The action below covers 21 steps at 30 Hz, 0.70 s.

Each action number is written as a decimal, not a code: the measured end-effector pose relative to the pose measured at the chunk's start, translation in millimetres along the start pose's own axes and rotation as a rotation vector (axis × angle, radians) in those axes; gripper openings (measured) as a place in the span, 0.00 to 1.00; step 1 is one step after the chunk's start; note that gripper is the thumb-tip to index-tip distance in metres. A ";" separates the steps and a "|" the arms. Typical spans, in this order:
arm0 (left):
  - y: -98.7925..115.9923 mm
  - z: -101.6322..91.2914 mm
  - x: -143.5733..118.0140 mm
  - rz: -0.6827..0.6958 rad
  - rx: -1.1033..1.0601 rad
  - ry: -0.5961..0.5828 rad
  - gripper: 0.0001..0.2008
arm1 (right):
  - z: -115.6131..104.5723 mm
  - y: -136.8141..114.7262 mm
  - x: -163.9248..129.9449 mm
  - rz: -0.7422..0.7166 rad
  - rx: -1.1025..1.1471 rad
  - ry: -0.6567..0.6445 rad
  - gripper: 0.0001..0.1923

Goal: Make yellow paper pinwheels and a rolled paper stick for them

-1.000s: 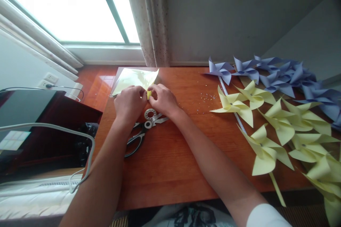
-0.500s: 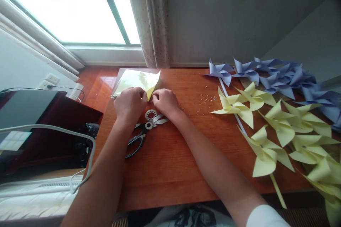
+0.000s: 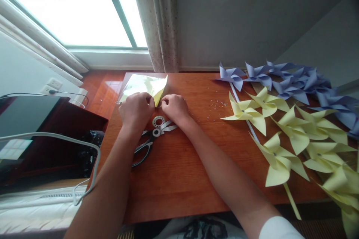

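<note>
Near the far left corner of the wooden table (image 3: 190, 179), my left hand (image 3: 137, 110) is closed on a yellow paper pinwheel (image 3: 159, 89), partly hidden behind the fingers. Beside it, a small gap to the right, my right hand (image 3: 175, 107) is curled with fingertips pinched together; whatever they grip is too small or hidden to make out. Pale paper (image 3: 133, 84) lies flat just beyond my left hand. Closer to me rest scissors (image 3: 146, 149) with black handles and a white tape roll (image 3: 158, 121) touching or overlapping their blades.
Several yellow pinwheels (image 3: 277, 160) spread over the table's right side, with several purple pinwheels (image 3: 291, 82) behind them. Small paper scraps (image 3: 220, 104) lie mid-table. A white cable (image 3: 97, 157) loops at the left by a dark cabinet (image 3: 56, 127).
My hands have barely moved; the gap between them looks slightly wider. The yellow paper's raised corner has shifted very little.
</note>
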<state>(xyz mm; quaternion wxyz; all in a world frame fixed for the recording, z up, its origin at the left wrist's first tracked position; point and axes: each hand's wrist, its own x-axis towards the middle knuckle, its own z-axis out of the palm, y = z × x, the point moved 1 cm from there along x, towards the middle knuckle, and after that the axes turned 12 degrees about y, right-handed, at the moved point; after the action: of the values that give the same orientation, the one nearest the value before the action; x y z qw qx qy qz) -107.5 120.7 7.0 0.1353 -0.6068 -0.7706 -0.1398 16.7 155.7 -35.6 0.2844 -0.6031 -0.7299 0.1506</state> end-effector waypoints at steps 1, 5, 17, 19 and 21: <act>0.3 -0.1 0.1 0.002 0.000 0.003 0.17 | -0.2 0.0 0.0 0.005 0.000 0.001 0.16; 1.2 -0.6 0.4 -0.009 0.005 0.010 0.17 | -0.1 0.8 -0.3 0.020 0.003 0.003 0.16; 5.1 -5.3 -3.2 0.016 0.021 -0.036 0.17 | -0.6 4.3 1.6 -0.023 0.040 0.030 0.11; 6.3 -6.0 -3.7 0.023 0.033 -0.052 0.17 | 0.7 3.3 3.6 -0.041 0.055 0.029 0.11; 6.7 -6.2 -3.9 0.029 0.043 -0.068 0.17 | 2.2 1.9 6.1 -0.053 0.067 0.027 0.11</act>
<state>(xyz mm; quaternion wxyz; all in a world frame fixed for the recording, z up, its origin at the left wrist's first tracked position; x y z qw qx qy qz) -99.8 116.4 11.6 0.1242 -0.6192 -0.7688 -0.1005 16.2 162.4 -37.0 0.3181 -0.5755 -0.7364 0.1591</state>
